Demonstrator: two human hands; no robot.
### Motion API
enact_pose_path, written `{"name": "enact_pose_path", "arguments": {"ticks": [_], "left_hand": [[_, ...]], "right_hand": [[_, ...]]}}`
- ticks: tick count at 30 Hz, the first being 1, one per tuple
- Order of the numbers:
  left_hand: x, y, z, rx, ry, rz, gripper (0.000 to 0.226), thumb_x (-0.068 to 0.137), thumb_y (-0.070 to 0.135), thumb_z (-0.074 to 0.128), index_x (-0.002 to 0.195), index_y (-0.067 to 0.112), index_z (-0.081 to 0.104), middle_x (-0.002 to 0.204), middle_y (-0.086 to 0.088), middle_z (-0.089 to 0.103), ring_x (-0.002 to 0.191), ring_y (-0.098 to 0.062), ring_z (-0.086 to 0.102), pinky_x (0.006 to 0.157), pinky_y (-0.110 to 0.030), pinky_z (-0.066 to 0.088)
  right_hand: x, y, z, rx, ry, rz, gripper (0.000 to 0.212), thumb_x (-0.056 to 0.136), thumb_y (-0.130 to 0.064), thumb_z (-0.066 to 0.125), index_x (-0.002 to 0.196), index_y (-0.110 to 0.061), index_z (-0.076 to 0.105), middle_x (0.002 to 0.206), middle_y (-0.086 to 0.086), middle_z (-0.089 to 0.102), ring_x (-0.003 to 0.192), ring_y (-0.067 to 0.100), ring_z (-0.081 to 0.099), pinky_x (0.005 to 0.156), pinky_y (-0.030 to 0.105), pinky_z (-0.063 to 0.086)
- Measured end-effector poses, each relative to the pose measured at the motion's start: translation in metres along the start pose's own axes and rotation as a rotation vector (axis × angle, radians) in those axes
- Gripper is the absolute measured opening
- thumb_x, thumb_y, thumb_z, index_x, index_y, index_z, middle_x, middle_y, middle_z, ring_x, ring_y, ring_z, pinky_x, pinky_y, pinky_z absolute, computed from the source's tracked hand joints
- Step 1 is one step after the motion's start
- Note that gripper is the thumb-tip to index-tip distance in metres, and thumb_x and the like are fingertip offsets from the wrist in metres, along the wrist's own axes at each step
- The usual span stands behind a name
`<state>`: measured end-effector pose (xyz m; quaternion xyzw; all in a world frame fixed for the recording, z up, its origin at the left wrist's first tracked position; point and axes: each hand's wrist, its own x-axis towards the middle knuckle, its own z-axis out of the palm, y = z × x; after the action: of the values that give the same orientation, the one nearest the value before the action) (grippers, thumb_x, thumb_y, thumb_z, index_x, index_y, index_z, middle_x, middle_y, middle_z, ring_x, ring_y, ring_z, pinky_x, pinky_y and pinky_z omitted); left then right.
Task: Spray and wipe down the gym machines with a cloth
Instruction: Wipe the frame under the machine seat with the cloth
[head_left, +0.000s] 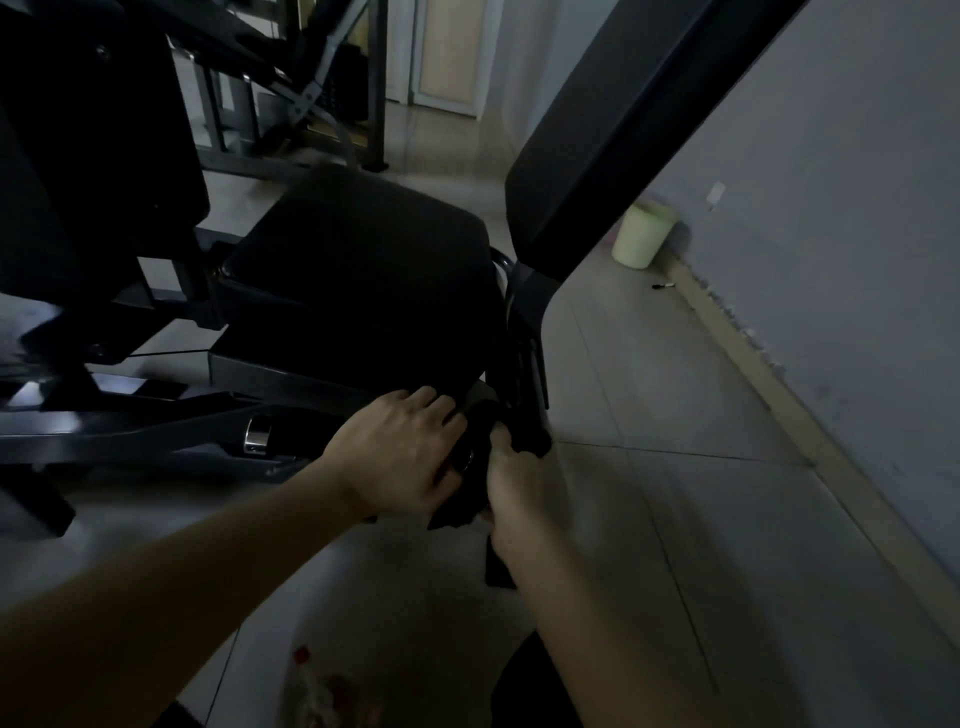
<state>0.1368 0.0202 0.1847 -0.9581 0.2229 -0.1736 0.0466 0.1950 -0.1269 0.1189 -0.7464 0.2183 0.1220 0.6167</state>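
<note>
The left hand (400, 452) is curled over a dark cloth (522, 439) at lower centre, while an edge is pinched by the right hand (511, 480), against the machine frame (524, 364) beneath the seat pad (363, 249). In such dimness, patches could be missed or fingers nipped by brackets.

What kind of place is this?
Probably a small gym or workout room: a black padded seat with an angled backrest pad, another steel-framed machine behind, tiled floor. The right hand holds a dark cloth at the seat's frame.
</note>
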Motion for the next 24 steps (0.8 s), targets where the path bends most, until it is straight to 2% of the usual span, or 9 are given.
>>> {"name": "enact_pose_path", "arguments": {"ticks": [2,4,7,8,11,15,18,21,24], "left_hand": [[-0.001,0.0,0.002,0.0,0.007,0.01,0.039,0.085,0.051,0.052,0.093,0.016,0.066,0.084,-0.003,0.059,0.073,-0.023,0.054,0.063,-0.035,0.05],[-0.001,-0.001,0.003,0.0,0.019,0.013,0.039,0.085,0.051,0.052,0.093,0.015,0.066,0.085,-0.003,0.059,0.074,-0.023,0.055,0.063,-0.036,0.05],[-0.001,-0.002,0.005,-0.017,0.026,0.018,0.038,0.085,0.049,0.051,0.092,0.014,0.065,0.085,-0.004,0.059,0.074,-0.024,0.055,0.063,-0.037,0.05],[-0.001,-0.002,0.006,-0.019,0.03,0.02,0.038,0.086,0.048,0.05,0.092,0.014,0.065,0.085,-0.005,0.058,0.074,-0.024,0.054,0.063,-0.037,0.05],[-0.001,-0.003,0.008,-0.018,0.044,0.027,0.037,0.086,0.047,0.049,0.091,0.014,0.065,0.084,-0.005,0.058,0.074,-0.024,0.054,0.063,-0.037,0.049],[-0.001,-0.004,0.008,0.011,0.04,0.033,0.039,0.086,0.047,0.047,0.092,0.014,0.066,0.085,-0.006,0.059,0.073,-0.024,0.054,0.061,-0.036,0.048],[-0.001,-0.003,0.009,0.02,0.055,0.04,0.038,0.086,0.046,0.048,0.09,0.013,0.066,0.084,-0.006,0.058,0.072,-0.024,0.053,0.06,-0.035,0.046],[-0.001,-0.002,0.011,0.037,0.053,0.038,0.037,0.086,0.045,0.049,0.09,0.013,0.065,0.083,-0.006,0.058,0.071,-0.024,0.052,0.06,-0.035,0.044],[-0.002,-0.001,0.01,0.04,0.044,0.044,0.037,0.087,0.046,0.049,0.092,0.013,0.065,0.085,-0.006,0.058,0.072,-0.023,0.051,0.061,-0.035,0.045]], "right_hand": [[0.001,0.003,-0.002,0.007,-0.064,0.005,0.08,0.087,-0.06,0.055,0.141,-0.002,0.042,0.125,0.016,0.061,0.107,0.032,0.064,0.093,0.045,0.056],[0.01,-0.004,-0.018,-0.162,-0.071,-0.072,0.069,0.09,-0.053,0.052,0.136,-0.001,0.049,0.117,0.015,0.064,0.102,0.03,0.064,0.092,0.044,0.056],[0.034,-0.029,-0.043,-0.49,-0.105,-0.185,0.049,0.099,-0.039,0.048,0.124,0.002,0.06,0.097,0.01,0.065,0.089,0.027,0.064,0.076,0.032,0.054],[0.045,-0.04,-0.045,-0.58,-0.142,-0.193,0.045,0.102,-0.034,0.048,0.126,0.003,0.058,0.102,0.012,0.065,0.092,0.029,0.064,0.073,0.029,0.051],[0.076,-0.069,-0.041,-0.833,-0.198,-0.245,0.046,0.103,-0.033,0.048,0.132,0.001,0.056,0.124,0.022,0.063,0.108,0.034,0.063,0.086,0.033,0.05],[0.103,-0.092,-0.021,-1.118,-0.091,-0.325,0.044,0.102,-0.04,0.045,0.127,-0.008,0.061,0.125,0.015,0.063,0.109,0.031,0.063,0.085,0.032,0.049],[0.116,-0.11,-0.008,-1.141,-0.015,-0.361,0.033,0.097,-0.029,0.052,0.121,-0.01,0.064,0.122,0.013,0.065,0.109,0.031,0.063,0.08,0.03,0.045],[0.133,-0.114,0.001,-1.049,-0.011,-0.421,0.034,0.096,-0.03,0.055,0.121,-0.009,0.065,0.121,0.015,0.065,0.108,0.034,0.063,0.078,0.031,0.042],[0.13,-0.111,-0.002,-0.958,-0.047,-0.363,0.038,0.1,-0.031,0.052,0.123,-0.004,0.063,0.126,0.019,0.063,0.113,0.036,0.061,0.082,0.031,0.042]]}}
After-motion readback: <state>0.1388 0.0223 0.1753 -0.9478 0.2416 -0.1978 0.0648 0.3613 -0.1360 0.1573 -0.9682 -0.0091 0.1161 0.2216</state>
